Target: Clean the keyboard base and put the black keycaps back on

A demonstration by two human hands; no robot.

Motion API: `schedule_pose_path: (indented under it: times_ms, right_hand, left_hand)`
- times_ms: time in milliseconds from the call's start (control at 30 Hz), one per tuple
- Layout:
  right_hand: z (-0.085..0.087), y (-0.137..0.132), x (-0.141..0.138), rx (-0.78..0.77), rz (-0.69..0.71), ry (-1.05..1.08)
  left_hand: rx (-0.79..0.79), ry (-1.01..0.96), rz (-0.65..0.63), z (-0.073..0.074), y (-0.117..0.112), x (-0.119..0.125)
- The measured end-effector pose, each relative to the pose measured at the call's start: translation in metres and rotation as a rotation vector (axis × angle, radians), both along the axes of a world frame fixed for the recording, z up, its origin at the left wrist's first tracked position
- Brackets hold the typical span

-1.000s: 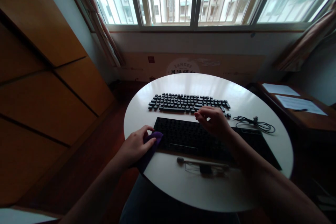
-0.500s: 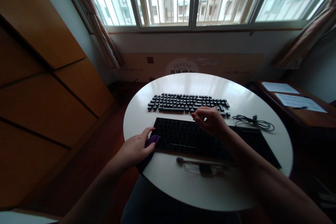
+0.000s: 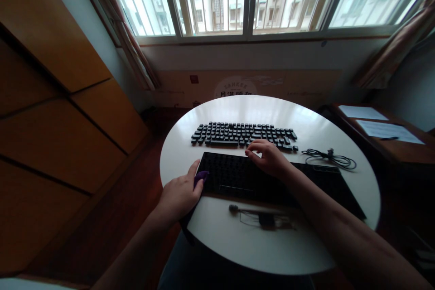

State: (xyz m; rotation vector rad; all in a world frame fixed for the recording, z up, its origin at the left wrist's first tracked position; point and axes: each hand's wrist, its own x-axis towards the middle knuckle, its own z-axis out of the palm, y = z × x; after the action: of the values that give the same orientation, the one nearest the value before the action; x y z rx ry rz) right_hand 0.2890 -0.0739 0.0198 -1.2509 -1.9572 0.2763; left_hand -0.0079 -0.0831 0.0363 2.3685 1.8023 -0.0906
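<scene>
A black keyboard base point(image 3: 244, 176) with its keycaps off lies across the round white table point(image 3: 265, 249). Behind it the loose black keycaps point(image 3: 238, 133) are laid out in rows. My left hand point(image 3: 178, 195) is closed on a purple cloth point(image 3: 200, 176) at the base's left end. My right hand point(image 3: 268, 157) hovers over the base's far edge, fingers pinched together beside the keycap rows; what it pinches is too small to make out.
A thin brush point(image 3: 258, 210) and a wire tool lie in front of the base. A coiled black cable point(image 3: 328, 158) sits at the right. A wooden cabinet point(image 3: 50, 99) stands left, a side desk with papers point(image 3: 380, 129) right, windows behind.
My left hand has slid further over the purple cloth, covering more of it. My right hand has shifted slightly left along the keyboard's far edge.
</scene>
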Motion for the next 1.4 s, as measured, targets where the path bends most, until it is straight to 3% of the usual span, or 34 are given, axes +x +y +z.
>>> schedule_pose_path:
  times_ms: [400,500,633,733,1133,1400]
  right_hand:
    - [-0.015,0.006,0.001,-0.153,0.04,-0.049]
    - [-0.017,0.007,0.002,-0.147,0.052,-0.056]
    - [-0.018,0.007,0.002,-0.143,0.053,-0.066]
    - [-0.017,0.007,0.002,-0.142,0.058,-0.065]
    - [-0.007,0.005,-0.001,-0.132,0.046,-0.083]
    - [-0.006,0.008,-0.001,-0.096,0.03,-0.129]
  left_hand:
    - [-0.171,-0.45,-0.026,0.008,0.003,-0.022]
    - [-0.101,-0.509,-0.02,0.018,0.003,-0.014]
    - [-0.071,-0.547,-0.171,0.037,0.006,0.008]
    - [-0.107,-0.571,-0.254,0.043,0.014,0.022]
    - [0.057,-0.335,-0.375,0.009,0.042,0.03]
    - [0.105,-0.205,-0.375,0.007,0.054,0.037]
